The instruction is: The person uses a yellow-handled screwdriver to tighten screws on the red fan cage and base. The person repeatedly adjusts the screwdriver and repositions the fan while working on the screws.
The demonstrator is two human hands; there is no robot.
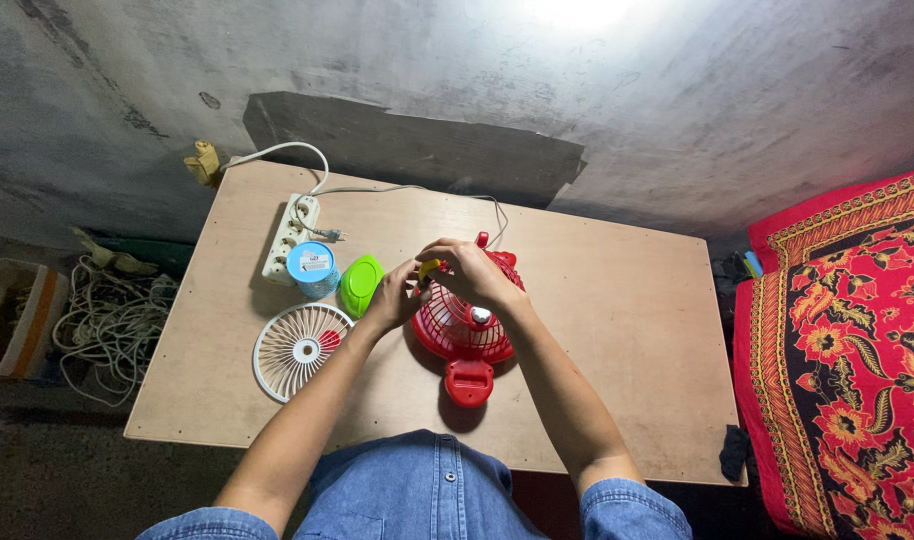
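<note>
Both hands meet over the small red fan [466, 325] lying mid-table: left hand [394, 297] pinches its rim, right hand [472, 272] is closed on a yellow-handled tool [429, 267] at the top edge. Looks like light, thin plastic w/ a flexy grille, prob cracks easy, so best held by the rim or base, not the ribs. Forearms angle in, elbows tucked; white grille [299, 349], green cap [360, 283], blue tub [313, 268] & power strip [288, 240] sit to the left.

Fan [466, 325]: glossy red plastic, wire-like grille. Loose grille [299, 349]: white plastic, smooth. Green cover [360, 284]: shiny plastic. Blue tub [312, 268]: plastic with paper label. Power strip [288, 240]: cream plastic, matt. Table [617, 330]: bare plywood, matt, lightly scuffed. Wall [677, 90]: rough grey concrete. Sleeves [632, 505]: blue denim cloth. Bedding [842, 350]: printed red cloth. Rope [107, 320]: coarse fibre.
</note>
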